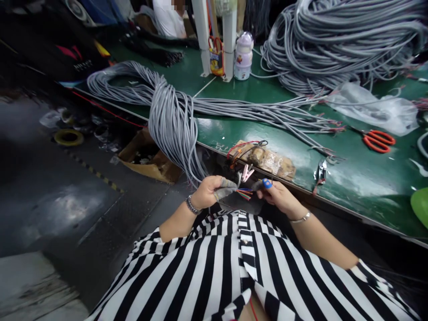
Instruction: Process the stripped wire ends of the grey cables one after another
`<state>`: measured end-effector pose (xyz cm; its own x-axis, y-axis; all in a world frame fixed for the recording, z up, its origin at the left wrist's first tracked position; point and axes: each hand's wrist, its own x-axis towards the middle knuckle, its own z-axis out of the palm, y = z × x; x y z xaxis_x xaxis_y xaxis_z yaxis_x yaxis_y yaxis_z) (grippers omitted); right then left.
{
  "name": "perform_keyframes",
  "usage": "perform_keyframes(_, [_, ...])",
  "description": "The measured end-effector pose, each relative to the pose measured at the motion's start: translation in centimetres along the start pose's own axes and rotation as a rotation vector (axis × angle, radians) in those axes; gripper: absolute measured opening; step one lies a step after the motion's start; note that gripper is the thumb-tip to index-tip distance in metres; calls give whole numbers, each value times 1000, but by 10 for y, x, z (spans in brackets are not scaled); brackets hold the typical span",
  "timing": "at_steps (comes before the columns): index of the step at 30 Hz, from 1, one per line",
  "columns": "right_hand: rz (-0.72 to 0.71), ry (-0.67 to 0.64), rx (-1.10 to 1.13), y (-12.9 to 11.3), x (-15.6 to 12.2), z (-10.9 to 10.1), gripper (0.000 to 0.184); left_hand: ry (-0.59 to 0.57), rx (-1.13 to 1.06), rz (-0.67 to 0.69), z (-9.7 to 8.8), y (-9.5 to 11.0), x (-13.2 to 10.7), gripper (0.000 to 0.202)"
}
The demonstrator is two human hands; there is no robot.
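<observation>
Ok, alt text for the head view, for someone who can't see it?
A person's left hand pinches a fan of colored wires, with the right hand at their ends, in front of a green workbench. Gray cables lie bundled across it, some hanging over the edge; orange-handled scissors rest at right.

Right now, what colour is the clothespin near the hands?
The clothespin is pale pink, showing best in the head view.

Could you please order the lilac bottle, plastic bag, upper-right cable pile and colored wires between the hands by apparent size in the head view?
1. Cable pile
2. Plastic bag
3. Lilac bottle
4. Colored wires
</observation>
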<state>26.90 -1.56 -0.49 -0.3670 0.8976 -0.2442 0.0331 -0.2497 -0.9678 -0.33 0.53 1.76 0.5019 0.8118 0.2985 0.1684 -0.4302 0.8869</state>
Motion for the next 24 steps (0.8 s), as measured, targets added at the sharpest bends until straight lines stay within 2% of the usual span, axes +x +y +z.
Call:
perform_keyframes(4, [-18, 56, 219, -2, 23, 24, 61, 117, -68, -70, 14, -9, 8, 31])
perform_keyframes(8, [34, 59, 347, -7, 36, 36, 49, 95, -151, -140, 19, -17, 12, 35])
perform_keyframes(14, [-109, 339, 316, 2, 45, 47, 54, 119, -207, -216, 23, -22, 14, 37])
perform_keyframes(20, [27, 167, 487, 0, 52, 49, 60, 105, -284, -258, 27, -22, 18, 40])
perform_keyframes(24, [7, 194, 548, -2, 54, 51, 60, 76, -282, -256, 28, -25, 18, 40])
